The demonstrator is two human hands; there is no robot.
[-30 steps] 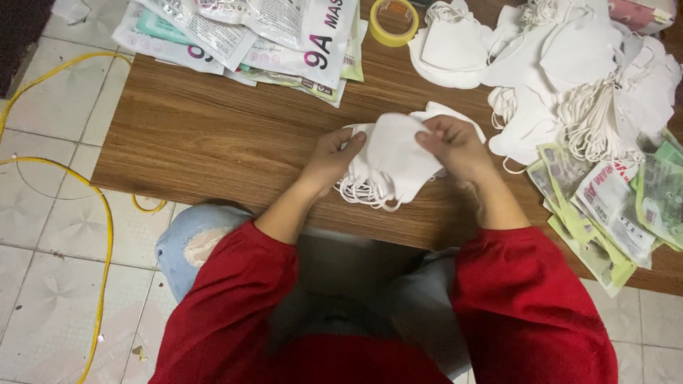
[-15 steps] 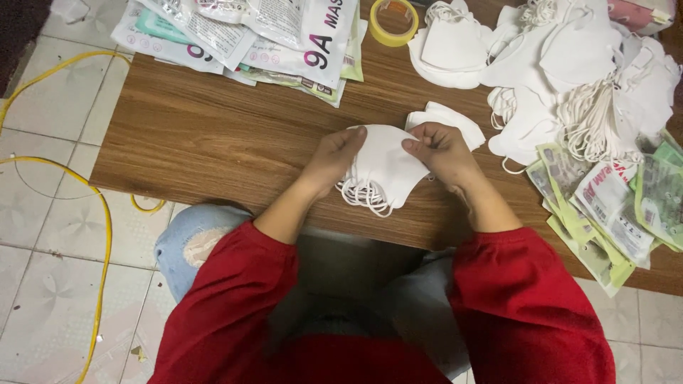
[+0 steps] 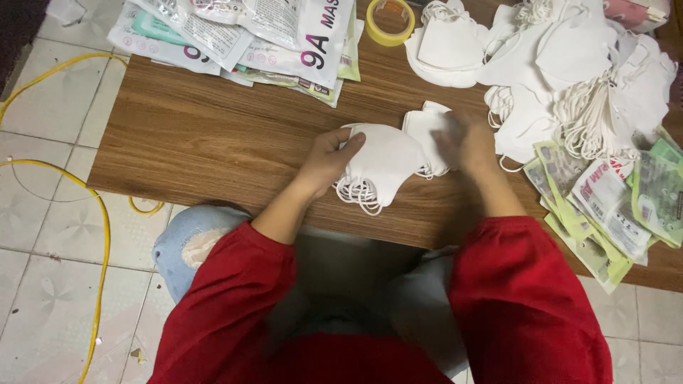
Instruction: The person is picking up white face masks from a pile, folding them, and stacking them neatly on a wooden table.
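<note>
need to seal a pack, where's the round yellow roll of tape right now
In the head view the round yellow roll of tape lies at the wooden table's far edge, between the printed plastic packets and the white mask pile.

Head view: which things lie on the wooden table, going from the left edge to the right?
Printed packets → left hand → stack of white masks → right hand → heap of loose white masks → green packets.

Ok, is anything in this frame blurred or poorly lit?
Head view: the right hand is smeared by motion blur over the small mask stack; the left hand and its held white masks stay sharp; the light falls off toward the dim top-left corner.
</note>
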